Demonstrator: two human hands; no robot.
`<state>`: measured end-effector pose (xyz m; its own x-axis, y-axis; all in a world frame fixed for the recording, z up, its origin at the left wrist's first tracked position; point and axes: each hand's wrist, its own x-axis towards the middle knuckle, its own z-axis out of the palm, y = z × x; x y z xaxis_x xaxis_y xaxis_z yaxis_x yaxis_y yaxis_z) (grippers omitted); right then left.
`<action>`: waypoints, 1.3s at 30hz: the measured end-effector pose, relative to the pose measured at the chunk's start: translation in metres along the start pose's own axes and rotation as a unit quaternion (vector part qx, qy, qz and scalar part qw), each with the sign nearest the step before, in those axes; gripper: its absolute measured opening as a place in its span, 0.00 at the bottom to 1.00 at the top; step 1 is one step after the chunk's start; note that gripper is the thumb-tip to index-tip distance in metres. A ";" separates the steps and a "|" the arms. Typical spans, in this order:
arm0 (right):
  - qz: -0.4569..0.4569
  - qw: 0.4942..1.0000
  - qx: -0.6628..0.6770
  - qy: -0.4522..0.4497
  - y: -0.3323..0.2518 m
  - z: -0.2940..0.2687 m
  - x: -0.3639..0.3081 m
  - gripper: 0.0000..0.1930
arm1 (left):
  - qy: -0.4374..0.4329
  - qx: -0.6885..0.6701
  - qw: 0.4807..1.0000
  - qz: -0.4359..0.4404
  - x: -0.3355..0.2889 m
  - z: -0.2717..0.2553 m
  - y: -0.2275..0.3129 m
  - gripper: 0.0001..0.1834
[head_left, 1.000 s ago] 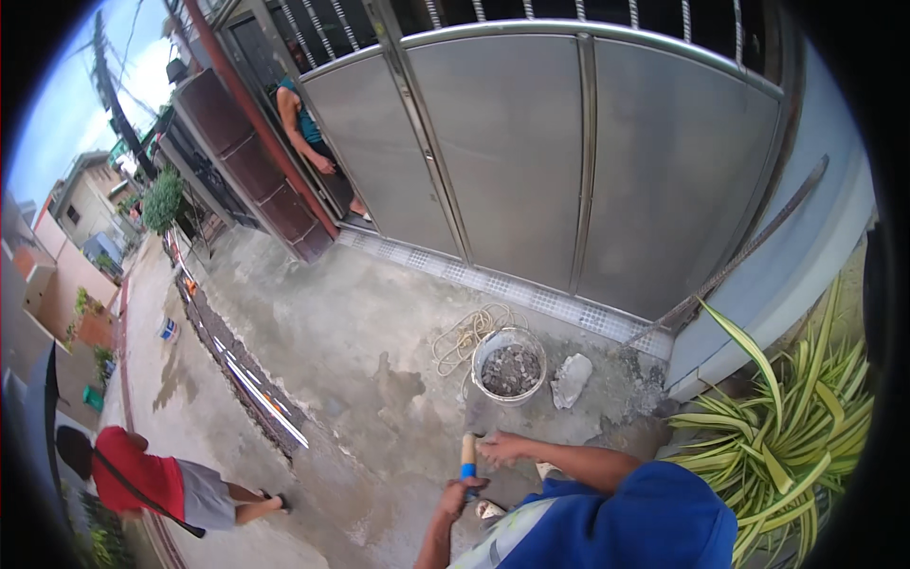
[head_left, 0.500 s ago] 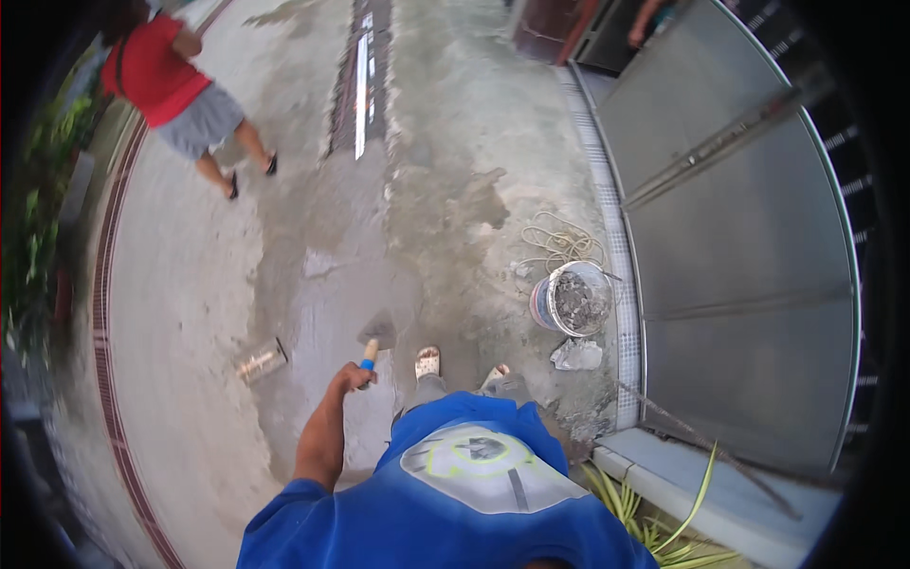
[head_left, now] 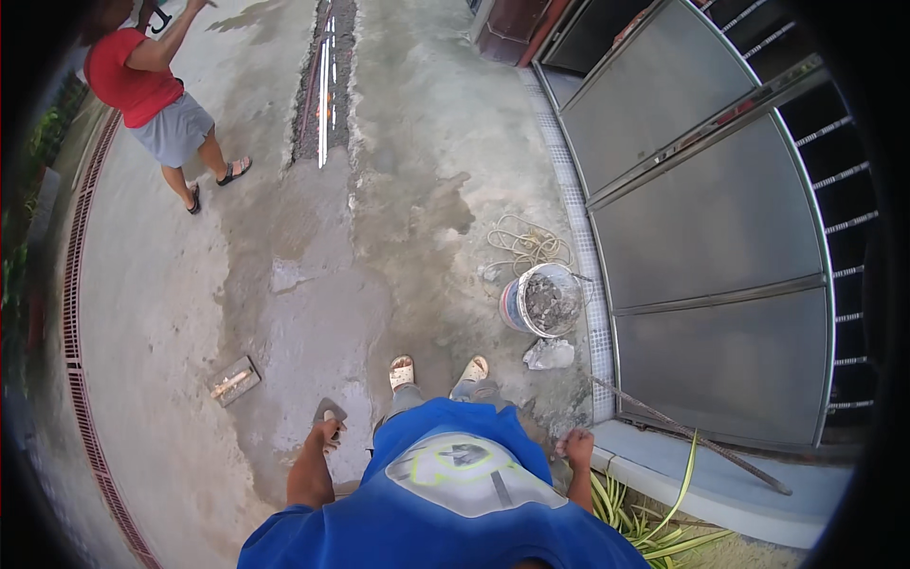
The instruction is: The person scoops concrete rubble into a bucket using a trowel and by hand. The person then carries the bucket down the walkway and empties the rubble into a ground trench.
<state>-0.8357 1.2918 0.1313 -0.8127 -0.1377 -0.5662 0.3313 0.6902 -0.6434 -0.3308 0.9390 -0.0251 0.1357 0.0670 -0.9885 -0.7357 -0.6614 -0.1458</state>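
My left hand point(head_left: 327, 434) is wrapped around the handle of a pointed trowel point(head_left: 331, 410), whose grey blade is just above or on the smooth wet cement strip point(head_left: 327, 318). I cannot tell if the blade touches it. My right hand point(head_left: 575, 446), curled into a loose fist, hangs beside my right side near the planted corner, and nothing shows in it. Left of the strip, a rectangular plastering float point(head_left: 235, 381) with a pale handle lies on the concrete.
A bucket of grey rubble point(head_left: 550, 302), a coiled rope point(head_left: 531, 245) and a pale chunk point(head_left: 549, 354) stand at right, beside grey gate panels point(head_left: 711, 218). An open trench point(head_left: 324, 95) with white pipes lies ahead. A person in red point(head_left: 133, 81) stands far left. A rusty rod point(head_left: 697, 436) leans low right.
My left hand has drawn the trowel back toward me and to the left. My right hand has come into view. The person in red has turned and raised an arm. The whole view has shifted.
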 end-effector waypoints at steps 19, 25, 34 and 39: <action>0.103 0.991 -0.088 -0.012 -0.015 0.017 -0.067 0.15 | 0.129 0.077 0.948 0.282 -0.005 -0.005 0.111 0.26; 0.024 0.991 -0.100 -0.087 0.027 0.011 -0.034 0.12 | 0.116 0.130 0.967 0.189 -0.013 -0.012 0.075 0.26; 0.067 0.986 -0.112 -0.105 -0.005 0.016 -0.012 0.11 | 0.115 0.096 0.979 0.137 -0.015 -0.002 0.007 0.25; 0.074 0.988 -0.087 -0.104 -0.024 0.013 -0.014 0.10 | 0.114 0.095 0.980 0.132 -0.022 0.015 0.015 0.25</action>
<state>-0.8260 1.2678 0.1475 -0.6399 -0.1564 -0.7524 0.3369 0.8228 -0.4576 -0.3545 0.9389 -0.0063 0.0524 -0.2716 -0.9610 -0.8725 -0.4806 0.0883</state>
